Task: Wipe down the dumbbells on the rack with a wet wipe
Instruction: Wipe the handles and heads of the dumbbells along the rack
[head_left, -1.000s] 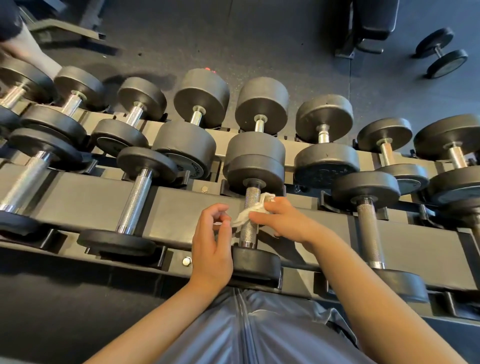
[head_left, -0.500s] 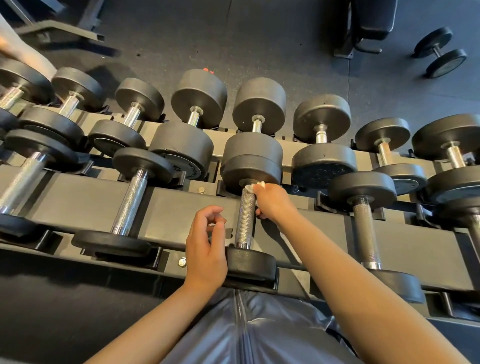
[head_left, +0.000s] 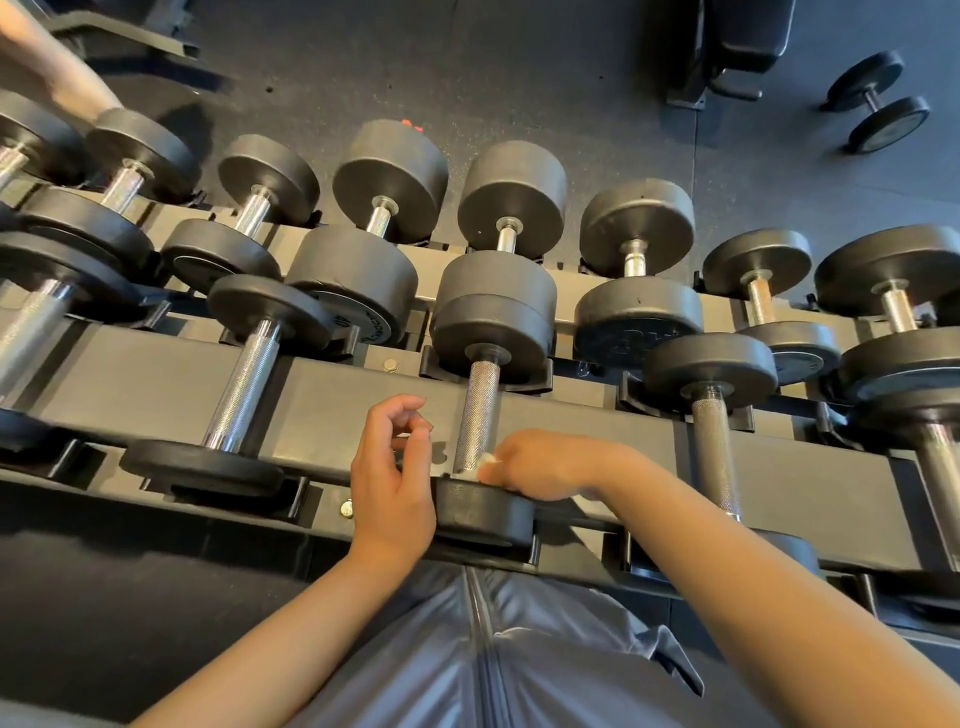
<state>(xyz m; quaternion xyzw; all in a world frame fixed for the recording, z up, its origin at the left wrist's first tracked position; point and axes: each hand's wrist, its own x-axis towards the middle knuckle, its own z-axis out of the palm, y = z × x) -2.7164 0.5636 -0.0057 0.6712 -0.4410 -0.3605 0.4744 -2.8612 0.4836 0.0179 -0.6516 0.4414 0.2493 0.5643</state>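
Observation:
A black dumbbell with a knurled steel handle (head_left: 480, 410) lies in the middle of the rack's near tier (head_left: 156, 384). My right hand (head_left: 540, 462) grips a white wet wipe (head_left: 485, 460) at the handle's near end, just above the near weight head (head_left: 483, 509). Only a small corner of the wipe shows past my fingers. My left hand (head_left: 392, 478) hovers left of the handle with loosely curled fingers and holds nothing.
Several more black dumbbells fill both tiers of the rack, one (head_left: 244, 379) to the left and one (head_left: 714, 431) to the right. A loose dumbbell (head_left: 878, 101) and a bench base (head_left: 737, 47) stand on the dark floor beyond. Another person's limb (head_left: 57, 67) shows top left.
My right hand slid the wipe up the handle to the far head, then back down to the near end. The left hand stayed beside the handle.

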